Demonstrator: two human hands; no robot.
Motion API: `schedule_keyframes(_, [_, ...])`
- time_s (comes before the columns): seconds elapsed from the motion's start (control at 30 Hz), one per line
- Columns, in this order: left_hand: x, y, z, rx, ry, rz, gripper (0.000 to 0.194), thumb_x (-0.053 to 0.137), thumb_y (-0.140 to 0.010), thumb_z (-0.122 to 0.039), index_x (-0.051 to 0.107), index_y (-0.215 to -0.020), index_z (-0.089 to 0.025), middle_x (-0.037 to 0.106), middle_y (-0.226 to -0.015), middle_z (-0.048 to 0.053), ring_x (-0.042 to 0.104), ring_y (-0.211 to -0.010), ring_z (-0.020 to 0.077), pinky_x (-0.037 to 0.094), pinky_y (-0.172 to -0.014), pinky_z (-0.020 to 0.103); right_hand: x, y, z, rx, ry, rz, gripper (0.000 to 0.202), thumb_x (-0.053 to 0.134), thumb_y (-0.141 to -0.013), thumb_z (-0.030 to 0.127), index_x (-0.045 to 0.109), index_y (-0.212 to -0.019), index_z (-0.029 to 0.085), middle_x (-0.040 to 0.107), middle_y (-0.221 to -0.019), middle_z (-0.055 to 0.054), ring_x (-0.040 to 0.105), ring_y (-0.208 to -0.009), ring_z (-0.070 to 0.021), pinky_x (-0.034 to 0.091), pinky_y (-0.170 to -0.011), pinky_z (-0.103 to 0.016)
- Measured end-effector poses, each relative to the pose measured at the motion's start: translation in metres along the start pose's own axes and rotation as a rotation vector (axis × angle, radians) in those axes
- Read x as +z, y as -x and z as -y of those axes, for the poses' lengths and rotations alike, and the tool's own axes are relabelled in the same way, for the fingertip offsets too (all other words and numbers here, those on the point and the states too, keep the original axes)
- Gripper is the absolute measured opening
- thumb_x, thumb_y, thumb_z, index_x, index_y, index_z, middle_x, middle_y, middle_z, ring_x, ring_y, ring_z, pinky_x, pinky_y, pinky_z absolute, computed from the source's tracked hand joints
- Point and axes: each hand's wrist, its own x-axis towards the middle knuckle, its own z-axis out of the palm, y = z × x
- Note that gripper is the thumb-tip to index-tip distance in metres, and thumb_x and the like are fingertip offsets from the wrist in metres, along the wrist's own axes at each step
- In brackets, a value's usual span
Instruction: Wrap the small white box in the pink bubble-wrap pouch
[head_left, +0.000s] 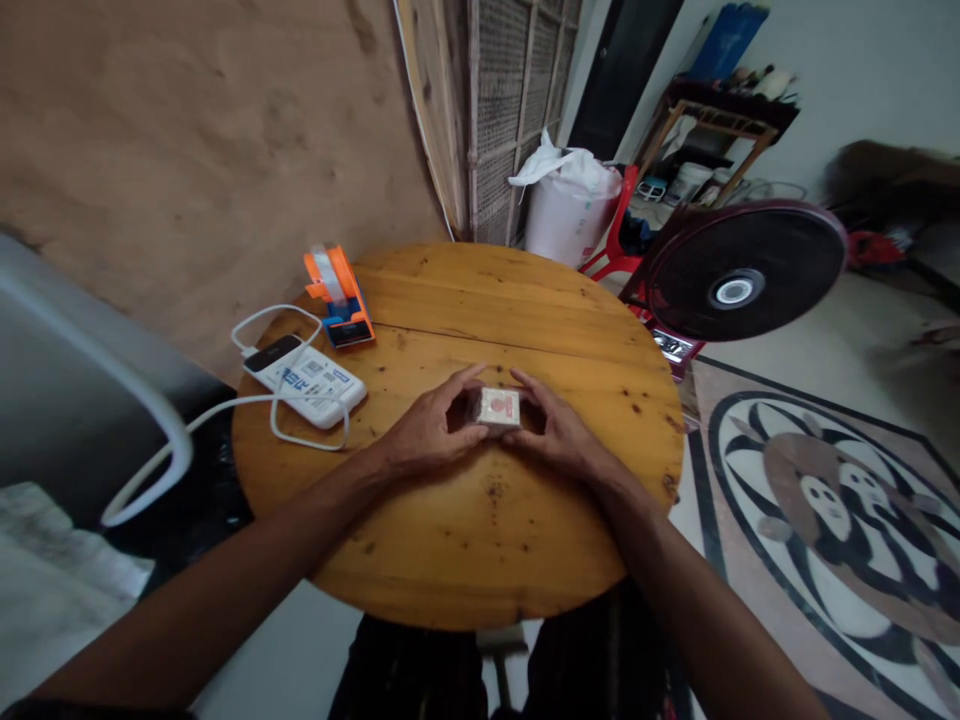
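Observation:
A small white box with a red print on top (498, 405) sits at the middle of the round wooden table (450, 550). From its left side my left hand (439, 418) curves around it, the thumb at its near edge and the index finger at the far side. My right hand (555, 420) mirrors this on the right, thumb by the near edge. Both hands are closed about the box, with the other fingers partly hidden. Whether the box rests on the wood or is slightly lifted, I cannot tell.
On the table's left lie a white power bank (307, 380) with a looping white cable and an orange-and-blue stand (341, 300). A round dark fan (742, 270) stands beyond the right edge. Behind the table are a white sack (570, 205) and a red chair (621, 225).

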Motion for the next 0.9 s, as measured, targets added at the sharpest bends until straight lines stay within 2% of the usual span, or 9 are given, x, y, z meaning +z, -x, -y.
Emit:
schedule_keyframes(0.17, [-0.008, 0.002, 0.0, 0.079, -0.051, -0.034, 0.077, 0.062, -0.073, -0.023, 0.031, -0.144, -0.02, 0.04, -0.145, 0.015, 0.043, -0.13, 0.0314, 0.034, -0.108, 0.049, -0.003, 0.0, -0.001, -0.025, 0.021, 0.056, 0.1, 0.077, -0.07, 0.041, 0.02, -0.149, 0.022, 0.046, -0.143, -0.015, 0.045, -0.13, -0.0291, 0.036, -0.107, -0.05])
schedule_keyframes(0.33, [-0.011, 0.001, 0.002, 0.065, 0.03, -0.042, 0.076, 0.059, -0.071, -0.023, 0.033, -0.143, -0.018, 0.048, -0.138, 0.015, 0.047, -0.125, 0.0314, 0.035, -0.106, 0.05, -0.001, 0.001, -0.005, -0.018, 0.086, 0.054, 0.09, 0.07, -0.077, 0.038, 0.02, -0.149, 0.023, 0.045, -0.143, -0.016, 0.047, -0.128, -0.0291, 0.039, -0.104, -0.05])
schedule_keyframes(0.43, [-0.01, 0.0, 0.008, 0.033, 0.125, -0.039, 0.072, 0.054, -0.074, -0.023, 0.034, -0.143, -0.02, 0.051, -0.135, 0.012, 0.048, -0.124, 0.0291, 0.036, -0.105, 0.047, 0.0, 0.001, -0.005, -0.054, 0.167, 0.054, 0.086, 0.068, -0.078, 0.039, 0.021, -0.149, 0.024, 0.044, -0.144, -0.015, 0.045, -0.13, -0.0306, 0.036, -0.104, -0.053])
schedule_keyframes(0.53, [-0.009, -0.002, 0.016, -0.004, 0.23, -0.081, 0.064, 0.047, -0.079, -0.022, 0.036, -0.142, -0.02, 0.052, -0.134, 0.011, 0.047, -0.125, 0.0263, 0.034, -0.107, 0.045, 0.001, 0.001, -0.005, -0.1, 0.207, 0.065, 0.088, 0.067, -0.078, 0.039, 0.019, -0.15, 0.023, 0.043, -0.145, -0.014, 0.042, -0.132, -0.0313, 0.032, -0.107, -0.054])
schedule_keyframes(0.63, [-0.008, -0.003, 0.021, -0.046, 0.293, -0.131, 0.061, 0.045, -0.08, -0.021, 0.039, -0.14, -0.02, 0.054, -0.132, 0.01, 0.048, -0.125, 0.0244, 0.033, -0.108, 0.043, 0.002, 0.001, -0.004, -0.082, 0.204, 0.067, 0.088, 0.067, -0.078, 0.037, 0.018, -0.15, 0.023, 0.041, -0.146, -0.014, 0.04, -0.133, -0.0315, 0.03, -0.107, -0.055])
schedule_keyframes(0.77, [-0.006, -0.005, 0.02, -0.089, 0.342, -0.169, 0.059, 0.046, -0.077, -0.02, 0.043, -0.137, -0.017, 0.057, -0.126, 0.011, 0.051, -0.121, 0.0231, 0.036, -0.107, 0.041, 0.0, 0.002, -0.001, -0.048, 0.149, 0.073, 0.09, 0.069, -0.075, 0.036, 0.02, -0.15, 0.023, 0.041, -0.146, -0.014, 0.041, -0.132, -0.0317, 0.029, -0.108, -0.056])
schedule_keyframes(0.9, [-0.006, -0.007, 0.019, -0.102, 0.373, -0.212, 0.055, 0.046, -0.075, -0.02, 0.049, -0.13, -0.015, 0.059, -0.122, 0.011, 0.053, -0.118, 0.0227, 0.036, -0.106, 0.041, -0.009, 0.002, -0.002, -0.034, -0.166, 0.115, 0.087, 0.067, -0.075, 0.037, 0.021, -0.149, 0.025, 0.039, -0.149, -0.01, 0.037, -0.136, -0.0263, 0.031, -0.11, -0.05])
